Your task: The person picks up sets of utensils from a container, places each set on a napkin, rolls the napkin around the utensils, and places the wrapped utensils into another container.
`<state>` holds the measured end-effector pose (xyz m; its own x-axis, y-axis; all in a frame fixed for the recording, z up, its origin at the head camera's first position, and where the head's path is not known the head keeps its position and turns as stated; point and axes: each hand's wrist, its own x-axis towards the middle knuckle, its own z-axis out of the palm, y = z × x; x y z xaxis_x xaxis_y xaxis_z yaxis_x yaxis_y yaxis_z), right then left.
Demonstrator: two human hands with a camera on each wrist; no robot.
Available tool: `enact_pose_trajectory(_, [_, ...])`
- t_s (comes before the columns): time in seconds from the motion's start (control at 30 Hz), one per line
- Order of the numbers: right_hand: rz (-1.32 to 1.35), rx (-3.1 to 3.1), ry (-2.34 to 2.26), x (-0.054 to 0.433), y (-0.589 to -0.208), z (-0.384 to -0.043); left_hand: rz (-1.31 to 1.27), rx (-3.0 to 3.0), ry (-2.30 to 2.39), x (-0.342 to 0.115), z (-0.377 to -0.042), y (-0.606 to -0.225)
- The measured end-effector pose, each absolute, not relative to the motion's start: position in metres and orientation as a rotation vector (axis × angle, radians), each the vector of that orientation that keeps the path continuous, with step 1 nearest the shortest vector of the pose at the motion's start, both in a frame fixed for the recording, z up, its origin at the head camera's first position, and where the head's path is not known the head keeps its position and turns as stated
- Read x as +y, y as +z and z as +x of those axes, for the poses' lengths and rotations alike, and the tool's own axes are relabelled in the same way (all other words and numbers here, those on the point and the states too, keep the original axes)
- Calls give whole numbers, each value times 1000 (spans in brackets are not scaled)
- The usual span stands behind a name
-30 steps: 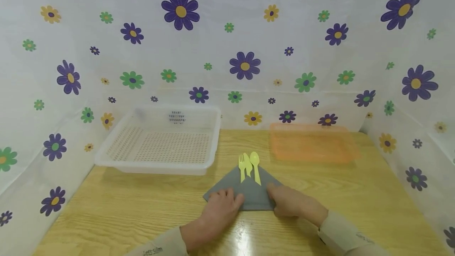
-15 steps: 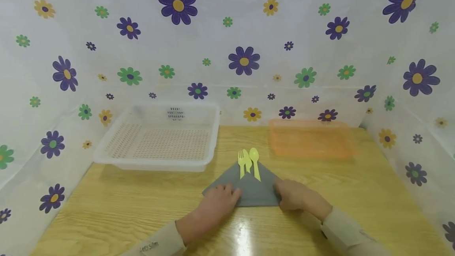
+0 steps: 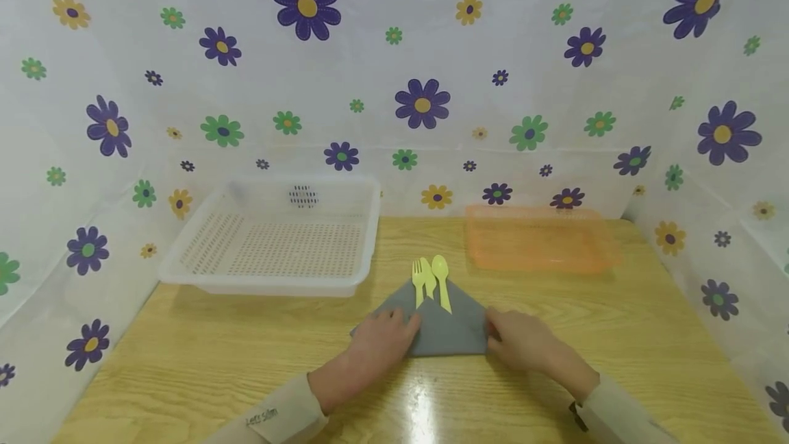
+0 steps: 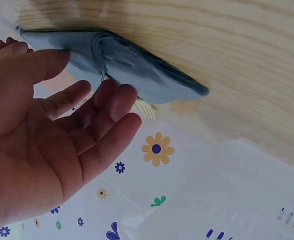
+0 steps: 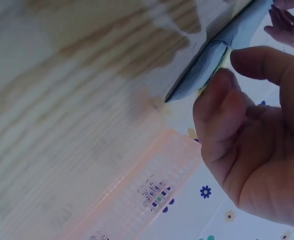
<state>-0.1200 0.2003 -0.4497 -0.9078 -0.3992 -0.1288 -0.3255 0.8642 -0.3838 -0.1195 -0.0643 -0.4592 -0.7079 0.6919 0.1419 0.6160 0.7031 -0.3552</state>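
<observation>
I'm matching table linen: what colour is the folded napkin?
Plain grey, slightly bluish in the wrist views; the folded napkin shows best in the head view.

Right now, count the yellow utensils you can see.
3, side by side in the gray napkin: the fork on the left, the knife in the middle, the spoon on the right. Their lower ends are covered; more could be hidden inside.

Tabletop (image 3: 246, 351): wood-grained, smooth, glossy where light catches it. Napkin (image 3: 448, 334), midway between the tabletop's side edges: cloth, matt. Fork (image 3: 418, 288), knife (image 3: 429, 285), spoon (image 3: 440, 268): plastic, smooth. Basket (image 3: 265, 285), far left corner: translucent plastic, perforated. Tray (image 3: 536, 245), far right corner: translucent plastic. Sheeting (image 3: 364, 5), beyond the far edge: plastic-looking, smooth, lightly creased.
</observation>
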Motion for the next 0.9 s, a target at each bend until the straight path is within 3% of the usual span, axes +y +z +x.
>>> enact_pose_trajectory(0.57, [-361, 2881, -677, 226, -454, -130, -1293, -2630, 414, -39, -135, -452])
enact_pose_trajectory(0.9, [-370, 2821, -703, 216, -458, -133, -1306, -2711, 442, -26, -141, -458])
